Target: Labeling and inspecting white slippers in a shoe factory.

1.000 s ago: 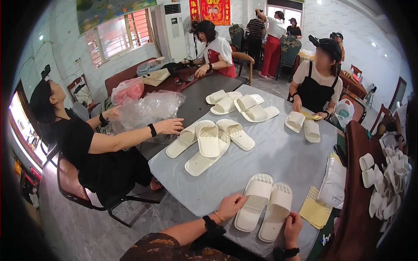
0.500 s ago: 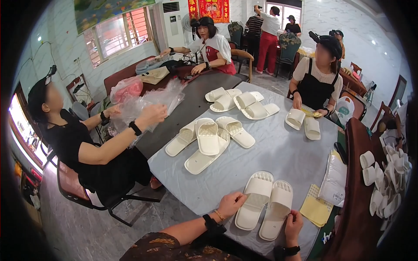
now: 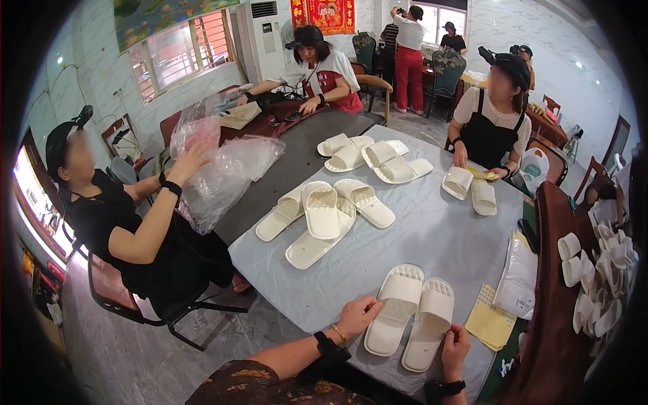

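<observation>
A pair of cream slippers lies side by side on the table's near edge, toes pointing away from me. My left hand (image 3: pixel 360 318) is closed at the outer edge of the left slipper (image 3: pixel 399 297), its fingertips by the strap. On the other side, my right hand (image 3: pixel 457 349) has its fingers curled against the outer edge of the right slipper (image 3: pixel 435 312). Both soles rest on the grey-blue table cover (image 3: pixel 304 297). Farther off, several more slippers (image 3: pixel 320 212) lie in a loose group, some overlapping, with another cluster (image 3: pixel 397 166) behind them.
Yellow label sheets (image 3: pixel 491 320) and a white plastic packet (image 3: pixel 516 280) lie to my right. A person at left handles clear plastic bags (image 3: pixel 226 175). Across the table, another person holds a yellow sheet behind two slippers (image 3: pixel 457 183). More slippers (image 3: pixel 597 283) are heaped at far right.
The person at left has shifted the clear bags, one now raised higher. The person at the far end has lowered their head. My hands and the pair of slippers have stayed in place.
</observation>
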{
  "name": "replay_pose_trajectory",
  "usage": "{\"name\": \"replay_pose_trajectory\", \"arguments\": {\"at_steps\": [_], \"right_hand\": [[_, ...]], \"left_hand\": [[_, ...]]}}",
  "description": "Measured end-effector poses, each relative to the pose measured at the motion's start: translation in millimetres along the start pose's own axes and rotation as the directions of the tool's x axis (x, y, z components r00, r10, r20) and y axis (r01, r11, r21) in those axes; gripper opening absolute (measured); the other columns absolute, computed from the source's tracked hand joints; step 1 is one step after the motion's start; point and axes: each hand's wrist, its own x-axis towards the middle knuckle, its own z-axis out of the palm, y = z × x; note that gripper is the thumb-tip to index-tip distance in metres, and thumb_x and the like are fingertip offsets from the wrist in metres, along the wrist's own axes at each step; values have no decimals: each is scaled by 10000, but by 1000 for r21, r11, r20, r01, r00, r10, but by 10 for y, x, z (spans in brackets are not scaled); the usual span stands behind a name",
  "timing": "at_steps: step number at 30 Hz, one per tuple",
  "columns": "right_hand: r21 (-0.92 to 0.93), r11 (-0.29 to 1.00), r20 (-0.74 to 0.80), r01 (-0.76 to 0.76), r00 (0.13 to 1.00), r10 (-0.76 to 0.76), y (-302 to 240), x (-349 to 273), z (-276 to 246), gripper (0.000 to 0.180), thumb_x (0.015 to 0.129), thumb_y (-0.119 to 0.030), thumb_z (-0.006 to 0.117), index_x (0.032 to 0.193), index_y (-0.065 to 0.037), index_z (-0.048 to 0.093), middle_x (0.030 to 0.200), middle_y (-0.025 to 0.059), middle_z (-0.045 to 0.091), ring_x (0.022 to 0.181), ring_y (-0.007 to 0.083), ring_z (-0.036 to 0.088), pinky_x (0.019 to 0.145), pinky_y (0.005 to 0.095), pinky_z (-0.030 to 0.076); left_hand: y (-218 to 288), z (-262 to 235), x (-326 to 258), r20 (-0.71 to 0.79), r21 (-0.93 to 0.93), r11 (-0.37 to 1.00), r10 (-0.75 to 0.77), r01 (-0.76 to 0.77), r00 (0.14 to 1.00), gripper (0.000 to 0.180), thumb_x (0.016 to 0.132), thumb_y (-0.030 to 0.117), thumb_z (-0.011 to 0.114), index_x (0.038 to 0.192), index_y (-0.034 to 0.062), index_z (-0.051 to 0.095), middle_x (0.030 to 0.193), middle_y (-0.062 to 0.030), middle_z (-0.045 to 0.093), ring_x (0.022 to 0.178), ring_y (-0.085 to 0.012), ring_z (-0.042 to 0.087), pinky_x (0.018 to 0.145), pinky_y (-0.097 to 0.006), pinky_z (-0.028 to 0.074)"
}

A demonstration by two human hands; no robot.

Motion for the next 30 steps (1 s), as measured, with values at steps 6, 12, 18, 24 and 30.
{"name": "replay_pose_trajectory", "arguments": {"at_steps": [6, 12, 18, 24, 30], "right_hand": [[5, 1000, -9, 2, 1000, -1, 29, 4, 6, 128, 870, -21, 569, 955, 41, 641, 824, 107, 645, 698, 168, 612, 655, 298, 495], [-17, 1000, -4, 21, 1000, -21, 87, 2, 5, 124, 870, -30, 572, 949, 34, 643, 807, 109, 641, 684, 171, 600, 638, 308, 488], [-34, 999, -3, 35, 999, -35, 20, 8, -8, 137, 863, -33, 578, 967, 33, 639, 833, 112, 648, 695, 187, 607, 650, 324, 493], [55, 998, 38, -26, 999, 23, -319, -39, -54, 185, 917, -79, 565, 1058, 25, 626, 948, 107, 651, 849, 173, 606, 796, 307, 489], [349, 931, 9, -108, 994, 112, -499, -89, -217, 233, 924, -121, 559, 1100, 27, 596, 1003, 116, 625, 907, 189, 580, 832, 319, 470]], "left_hand": [[-28, 11, 0, -6, 14, 1000, 9, -9, 1000, 259, 922, 281, 645, 893, 25, 675, 713, -103, 666, 615, -171, 620, 590, -307, 490], [-57, 25, 3, -19, 18, 999, 43, -43, 999, 264, 923, 284, 643, 900, 24, 678, 710, -107, 664, 614, -173, 620, 592, -310, 490], [28, -13, -7, 19, 16, 1000, -14, 13, 1000, 292, 929, 323, 607, 907, 40, 675, 740, -128, 666, 664, -261, 651, 624, -358, 499], [-103, 48, -3, -6, 68, 997, -21, 22, 1000, 287, 932, 314, 606, 904, 36, 674, 760, -142, 671, 664, -262, 647, 629, -355, 500], [-188, 1, 36, 32, -5, 998, -60, 60, 998, 228, 948, 217, 611, 872, 4, 640, 643, -18, 588, 621, -120, 551, 601, -303, 481]]}}
